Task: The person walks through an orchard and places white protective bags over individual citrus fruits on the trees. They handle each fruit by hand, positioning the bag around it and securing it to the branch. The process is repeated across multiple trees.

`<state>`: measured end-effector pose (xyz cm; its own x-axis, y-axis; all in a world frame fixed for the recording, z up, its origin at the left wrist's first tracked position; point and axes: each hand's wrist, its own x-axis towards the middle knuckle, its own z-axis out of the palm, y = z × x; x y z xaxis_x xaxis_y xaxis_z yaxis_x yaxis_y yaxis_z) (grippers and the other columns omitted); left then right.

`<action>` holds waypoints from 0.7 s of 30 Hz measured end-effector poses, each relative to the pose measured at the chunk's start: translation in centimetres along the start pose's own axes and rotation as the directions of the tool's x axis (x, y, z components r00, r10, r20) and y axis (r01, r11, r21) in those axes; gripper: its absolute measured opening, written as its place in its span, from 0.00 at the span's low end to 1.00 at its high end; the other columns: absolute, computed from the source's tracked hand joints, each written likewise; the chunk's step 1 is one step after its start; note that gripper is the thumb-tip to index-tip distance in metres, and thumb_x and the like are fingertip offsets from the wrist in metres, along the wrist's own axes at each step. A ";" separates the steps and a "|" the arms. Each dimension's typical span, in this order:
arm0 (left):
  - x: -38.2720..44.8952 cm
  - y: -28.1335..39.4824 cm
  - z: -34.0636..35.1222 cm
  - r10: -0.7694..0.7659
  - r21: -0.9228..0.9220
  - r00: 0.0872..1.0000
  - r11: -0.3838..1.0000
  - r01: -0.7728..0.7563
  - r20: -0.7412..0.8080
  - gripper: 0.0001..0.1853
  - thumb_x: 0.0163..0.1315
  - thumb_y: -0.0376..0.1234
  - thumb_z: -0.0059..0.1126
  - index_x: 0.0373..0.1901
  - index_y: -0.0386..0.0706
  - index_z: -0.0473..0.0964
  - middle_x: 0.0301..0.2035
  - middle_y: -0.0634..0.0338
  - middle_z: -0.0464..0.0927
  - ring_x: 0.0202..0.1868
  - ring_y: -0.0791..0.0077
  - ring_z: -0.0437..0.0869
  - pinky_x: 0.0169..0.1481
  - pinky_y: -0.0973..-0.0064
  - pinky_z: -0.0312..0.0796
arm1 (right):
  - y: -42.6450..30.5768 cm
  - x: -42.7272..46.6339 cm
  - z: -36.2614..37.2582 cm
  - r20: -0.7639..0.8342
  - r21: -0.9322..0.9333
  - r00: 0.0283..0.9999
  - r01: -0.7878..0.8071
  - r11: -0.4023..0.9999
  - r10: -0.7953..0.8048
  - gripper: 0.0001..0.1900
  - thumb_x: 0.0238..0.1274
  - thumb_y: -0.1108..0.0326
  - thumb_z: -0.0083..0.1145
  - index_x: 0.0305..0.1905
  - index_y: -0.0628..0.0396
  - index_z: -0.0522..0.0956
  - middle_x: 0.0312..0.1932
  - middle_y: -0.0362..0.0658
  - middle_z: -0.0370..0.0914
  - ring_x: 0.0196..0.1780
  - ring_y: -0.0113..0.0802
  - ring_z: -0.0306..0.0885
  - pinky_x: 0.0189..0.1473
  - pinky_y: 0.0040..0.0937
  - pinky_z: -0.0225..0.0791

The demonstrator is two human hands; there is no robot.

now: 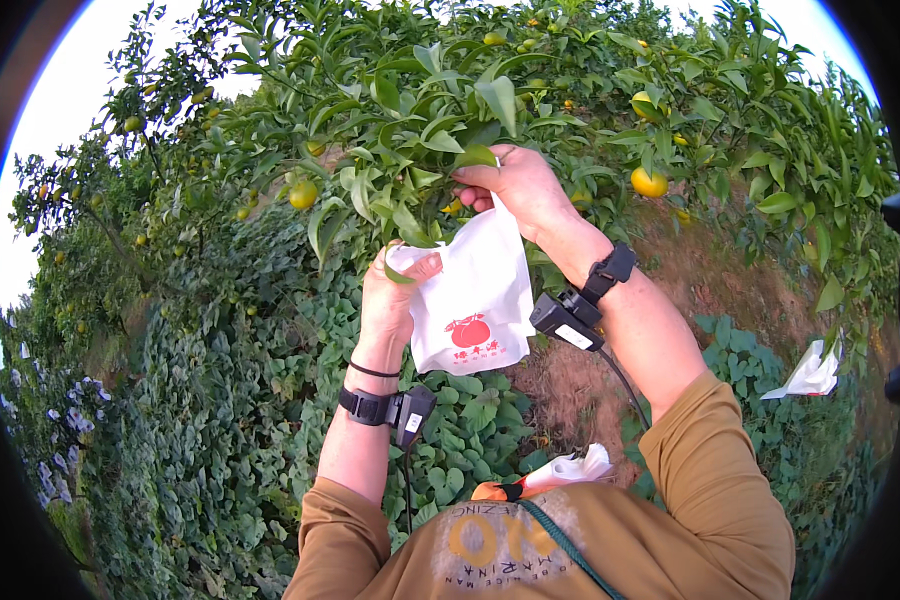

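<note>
A white paper fruit bag (472,285) with a red fruit print and writing hangs between my hands, its mouth up among the leaves of a citrus branch (420,135). My left hand (401,285) pinches the left edge of the bag's mouth, thumb on top, a green leaf beside it. My right hand (514,184) is higher, its thumb and fingers closed on the upper right edge of the bag beside a leaf. A bit of orange-yellow fruit (452,206) shows between the leaves by my right fingers. Whether fruit is inside the bag cannot be seen.
Yellow citrus fruits (649,182) hang at the right and another citrus fruit (302,195) at the left. Folded white bags (570,469) stick out at my waist. Another white bag (810,375) hangs at the far right. Leafy ground vines (232,390) and brown soil lie below.
</note>
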<state>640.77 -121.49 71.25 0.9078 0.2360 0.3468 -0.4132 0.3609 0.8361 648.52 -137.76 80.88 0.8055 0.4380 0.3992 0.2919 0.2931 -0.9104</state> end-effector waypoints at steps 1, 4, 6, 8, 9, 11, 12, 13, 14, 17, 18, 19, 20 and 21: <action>0.2 -0.1 -0.2 0.002 -0.036 1.000 0.999 -0.002 0.002 0.18 0.45 0.26 0.71 0.36 0.41 0.71 0.32 0.62 0.79 0.32 0.76 0.79 0.41 0.77 0.72 | 0.2 0.1 0.0 0.040 -0.077 0.999 0.031 0.997 -0.028 0.06 0.55 0.73 0.61 0.38 0.61 0.78 0.25 0.40 0.78 0.23 0.23 0.75 0.25 0.21 0.67; 0.0 -1.0 -0.9 0.034 -0.046 0.999 0.998 -0.034 0.011 0.19 0.46 0.25 0.70 0.38 0.39 0.71 0.34 0.60 0.79 0.35 0.73 0.80 0.43 0.75 0.73 | 1.3 -0.3 -0.7 0.049 -0.260 0.997 0.069 0.963 -0.058 0.10 0.55 0.70 0.61 0.40 0.62 0.78 0.26 0.39 0.79 0.26 0.24 0.75 0.30 0.22 0.69; -0.4 -1.6 -1.5 0.006 -0.031 1.000 1.000 -0.006 0.001 0.17 0.49 0.24 0.67 0.39 0.39 0.70 0.37 0.59 0.79 0.37 0.73 0.80 0.44 0.76 0.73 | 2.3 -1.4 -1.3 0.063 -0.312 0.995 0.093 0.946 -0.077 0.13 0.55 0.68 0.61 0.43 0.63 0.77 0.29 0.39 0.79 0.31 0.23 0.76 0.36 0.22 0.70; -0.7 -2.3 -2.0 0.059 -0.043 0.998 0.997 -0.060 -0.015 0.15 0.53 0.26 0.63 0.42 0.39 0.72 0.39 0.60 0.79 0.39 0.74 0.80 0.46 0.76 0.72 | 3.6 -3.3 -2.1 0.072 -0.170 0.989 0.140 0.975 -0.129 0.17 0.54 0.68 0.63 0.47 0.63 0.76 0.34 0.40 0.79 0.36 0.24 0.76 0.41 0.23 0.70; -0.9 -2.5 -2.2 0.093 0.016 0.996 0.995 -0.093 0.015 0.16 0.56 0.29 0.60 0.46 0.38 0.73 0.40 0.61 0.79 0.40 0.75 0.79 0.47 0.75 0.71 | 4.0 -4.3 -2.5 0.096 -0.085 0.978 0.194 0.977 -0.186 0.18 0.54 0.67 0.63 0.49 0.63 0.75 0.37 0.41 0.79 0.39 0.24 0.76 0.44 0.24 0.70; -0.9 -2.7 -2.3 0.045 -0.044 0.999 0.998 -0.045 0.007 0.15 0.54 0.25 0.62 0.44 0.39 0.73 0.38 0.61 0.80 0.39 0.76 0.80 0.46 0.78 0.72 | 5.1 -5.9 -3.0 0.076 -0.150 0.975 0.216 0.965 -0.206 0.23 0.52 0.68 0.66 0.53 0.63 0.72 0.43 0.42 0.78 0.43 0.25 0.75 0.48 0.26 0.70; -1.1 -2.8 -2.4 0.023 -0.074 1.000 0.997 -0.022 0.008 0.16 0.52 0.23 0.63 0.43 0.40 0.73 0.38 0.62 0.80 0.38 0.77 0.80 0.45 0.79 0.72 | 5.8 -7.0 -3.0 0.067 -0.138 0.981 0.188 0.972 -0.180 0.23 0.52 0.68 0.66 0.53 0.63 0.72 0.43 0.42 0.78 0.43 0.26 0.75 0.48 0.27 0.70; -1.3 -2.9 -2.4 0.024 -0.050 0.999 0.999 -0.022 0.034 0.16 0.53 0.23 0.64 0.43 0.40 0.74 0.38 0.62 0.80 0.38 0.77 0.80 0.45 0.79 0.72 | 6.3 -7.9 -3.0 0.056 -0.118 0.987 0.158 0.980 -0.152 0.23 0.51 0.68 0.67 0.53 0.63 0.72 0.43 0.42 0.78 0.43 0.26 0.75 0.47 0.27 0.70; -1.8 -3.1 -2.3 0.019 -0.024 0.998 1.000 -0.018 0.062 0.15 0.53 0.23 0.64 0.43 0.40 0.74 0.38 0.62 0.80 0.38 0.78 0.80 0.45 0.79 0.72 | 7.0 -8.2 -2.7 0.050 -0.155 0.998 0.038 0.987 -0.030 0.24 0.52 0.70 0.66 0.54 0.63 0.72 0.45 0.42 0.77 0.45 0.26 0.75 0.48 0.27 0.70; -3.2 -3.9 -2.2 -0.049 0.014 0.986 0.999 0.047 0.162 0.16 0.51 0.24 0.64 0.43 0.40 0.75 0.38 0.63 0.80 0.38 0.77 0.80 0.45 0.78 0.72 | 8.4 -9.7 -2.9 0.113 -0.268 0.994 0.018 0.963 0.013 0.18 0.53 0.67 0.64 0.48 0.63 0.77 0.40 0.39 0.80 0.40 0.21 0.74 0.42 0.22 0.70; -3.7 -4.4 -2.3 -0.088 0.035 0.982 0.996 0.083 0.167 0.18 0.50 0.24 0.63 0.44 0.39 0.74 0.38 0.63 0.79 0.39 0.76 0.79 0.46 0.77 0.71 | 8.7 -10.4 -3.5 0.072 -0.335 0.991 -0.081 0.939 0.111 0.14 0.54 0.65 0.63 0.42 0.63 0.80 0.35 0.38 0.81 0.36 0.19 0.74 0.38 0.21 0.69; -4.2 -4.8 -2.5 -0.109 0.032 0.975 0.994 0.105 0.192 0.20 0.49 0.24 0.62 0.46 0.39 0.73 0.39 0.63 0.78 0.40 0.75 0.79 0.47 0.77 0.70 | 9.3 -10.7 -3.7 0.016 -0.301 0.981 -0.179 0.937 0.193 0.14 0.54 0.66 0.63 0.42 0.63 0.80 0.35 0.37 0.81 0.36 0.19 0.74 0.37 0.21 0.69; -4.6 -5.3 -2.6 -0.099 0.063 0.981 0.994 0.089 0.167 0.19 0.52 0.25 0.61 0.48 0.40 0.71 0.39 0.63 0.77 0.40 0.75 0.78 0.47 0.76 0.71 | 10.0 -11.0 -3.6 0.008 -0.221 0.977 -0.206 0.953 0.213 0.13 0.54 0.67 0.63 0.42 0.63 0.80 0.34 0.37 0.81 0.35 0.19 0.74 0.37 0.21 0.69; -4.8 -5.8 -2.9 -0.086 0.039 0.985 0.996 0.081 0.151 0.18 0.54 0.25 0.60 0.47 0.40 0.72 0.39 0.62 0.78 0.40 0.76 0.79 0.46 0.77 0.71 | 10.8 -11.4 -3.6 0.016 -0.129 0.974 -0.223 0.966 0.227 0.12 0.54 0.67 0.63 0.41 0.63 0.81 0.34 0.37 0.81 0.35 0.19 0.74 0.36 0.21 0.69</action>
<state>638.61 -122.12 63.56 0.9404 0.0657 0.3338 -0.3354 0.3429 0.8774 644.39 -142.64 66.13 0.8421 0.5071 0.1835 0.1684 0.0759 -0.9828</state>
